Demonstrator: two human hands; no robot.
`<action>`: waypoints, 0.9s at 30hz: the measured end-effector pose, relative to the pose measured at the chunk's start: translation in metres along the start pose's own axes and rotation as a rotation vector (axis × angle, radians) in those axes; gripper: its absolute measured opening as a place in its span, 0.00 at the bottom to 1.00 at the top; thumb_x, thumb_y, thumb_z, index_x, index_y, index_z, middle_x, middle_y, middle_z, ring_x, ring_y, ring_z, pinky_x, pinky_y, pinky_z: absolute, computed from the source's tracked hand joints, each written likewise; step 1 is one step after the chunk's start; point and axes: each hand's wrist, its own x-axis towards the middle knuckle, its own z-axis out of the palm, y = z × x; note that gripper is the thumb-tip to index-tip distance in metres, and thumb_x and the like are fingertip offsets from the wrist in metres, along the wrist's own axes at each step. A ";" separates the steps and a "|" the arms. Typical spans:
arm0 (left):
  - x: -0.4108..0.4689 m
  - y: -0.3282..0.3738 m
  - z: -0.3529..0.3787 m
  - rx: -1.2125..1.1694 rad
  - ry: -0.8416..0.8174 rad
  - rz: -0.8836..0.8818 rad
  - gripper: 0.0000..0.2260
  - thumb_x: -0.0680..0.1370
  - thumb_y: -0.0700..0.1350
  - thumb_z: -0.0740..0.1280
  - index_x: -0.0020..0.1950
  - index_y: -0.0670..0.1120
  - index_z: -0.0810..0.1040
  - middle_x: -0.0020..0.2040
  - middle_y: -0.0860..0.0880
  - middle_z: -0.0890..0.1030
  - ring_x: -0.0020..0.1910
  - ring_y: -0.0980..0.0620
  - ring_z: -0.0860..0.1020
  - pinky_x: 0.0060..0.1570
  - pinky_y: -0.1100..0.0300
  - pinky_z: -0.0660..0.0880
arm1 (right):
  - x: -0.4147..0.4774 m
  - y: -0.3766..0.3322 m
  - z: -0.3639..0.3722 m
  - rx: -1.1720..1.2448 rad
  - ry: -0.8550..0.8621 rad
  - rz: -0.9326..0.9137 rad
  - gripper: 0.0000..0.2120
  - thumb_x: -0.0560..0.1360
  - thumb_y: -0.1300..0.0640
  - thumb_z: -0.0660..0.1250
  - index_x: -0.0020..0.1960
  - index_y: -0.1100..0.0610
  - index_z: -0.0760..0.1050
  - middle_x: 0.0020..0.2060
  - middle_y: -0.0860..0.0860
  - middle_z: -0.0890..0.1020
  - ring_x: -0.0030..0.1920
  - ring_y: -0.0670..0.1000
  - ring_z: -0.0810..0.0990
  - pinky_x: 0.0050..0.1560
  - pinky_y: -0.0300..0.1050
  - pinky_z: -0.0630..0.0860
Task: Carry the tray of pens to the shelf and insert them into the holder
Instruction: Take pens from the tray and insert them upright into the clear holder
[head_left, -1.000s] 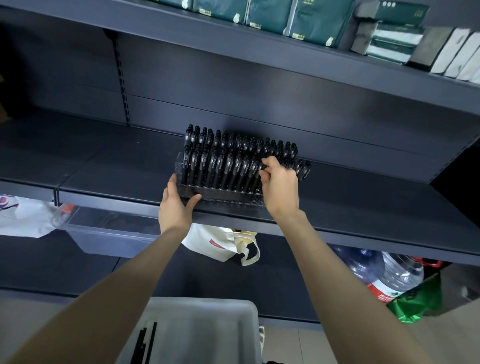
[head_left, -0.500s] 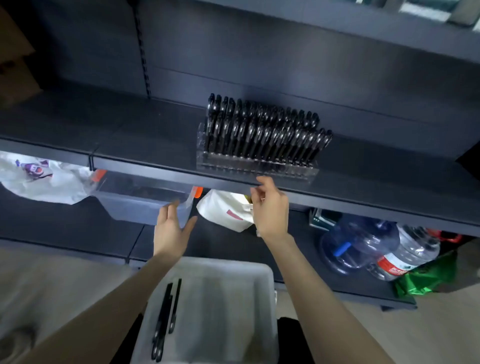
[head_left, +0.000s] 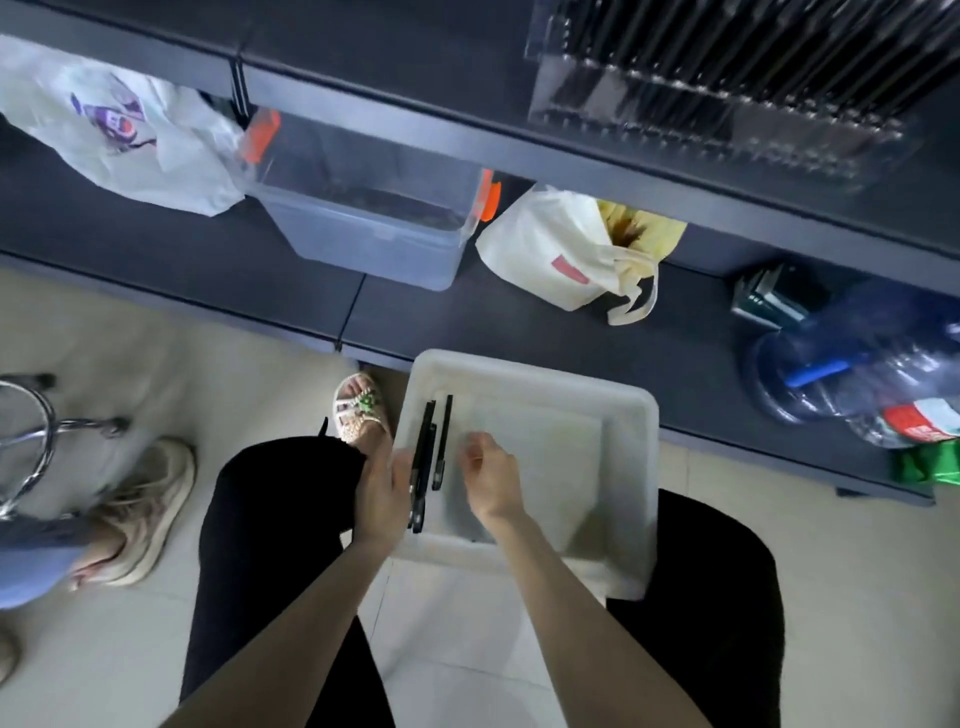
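Observation:
A white plastic tray (head_left: 618, 415) rests across my knees. Three black pens (head_left: 430, 453) lie along its left side. My left hand (head_left: 380, 493) sits on the tray's left rim with the thumb over the edge, touching the pens. My right hand (head_left: 491, 475) is inside the tray just right of the pens, fingers loosely curled and holding nothing. The clear pen holder (head_left: 727, 98), packed with several black pens, stands on the dark shelf (head_left: 395, 57) at the top right, blurred.
Under the shelf on the lower board are a clear storage box (head_left: 363, 208), a white plastic bag (head_left: 119, 124), a cream cloth bag (head_left: 566, 249) and water bottles (head_left: 857, 379). Another person's sneaker (head_left: 140, 514) and a chrome stool base (head_left: 31, 431) stand left.
Both hands left the holder on the shelf and dropped to the tray. My view swung down from the shelf to my lap.

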 end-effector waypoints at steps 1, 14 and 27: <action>-0.002 -0.005 0.002 -0.019 -0.005 -0.020 0.15 0.82 0.44 0.56 0.67 0.41 0.69 0.54 0.38 0.78 0.54 0.41 0.77 0.53 0.54 0.71 | 0.001 0.002 0.009 0.028 -0.029 0.027 0.11 0.79 0.60 0.61 0.59 0.62 0.74 0.50 0.58 0.82 0.51 0.57 0.80 0.47 0.40 0.69; 0.001 -0.014 0.014 -0.016 0.076 -0.073 0.12 0.82 0.49 0.53 0.55 0.44 0.72 0.30 0.44 0.74 0.32 0.39 0.77 0.29 0.50 0.73 | 0.023 0.009 0.072 0.151 -0.097 0.291 0.10 0.74 0.56 0.67 0.52 0.60 0.72 0.44 0.54 0.80 0.44 0.56 0.78 0.38 0.42 0.72; 0.001 0.015 0.001 0.160 0.039 0.019 0.20 0.81 0.47 0.58 0.72 0.43 0.64 0.67 0.40 0.69 0.66 0.41 0.68 0.64 0.49 0.66 | 0.002 0.024 -0.015 0.182 0.045 0.160 0.13 0.78 0.62 0.60 0.56 0.54 0.80 0.39 0.50 0.79 0.38 0.52 0.77 0.50 0.54 0.79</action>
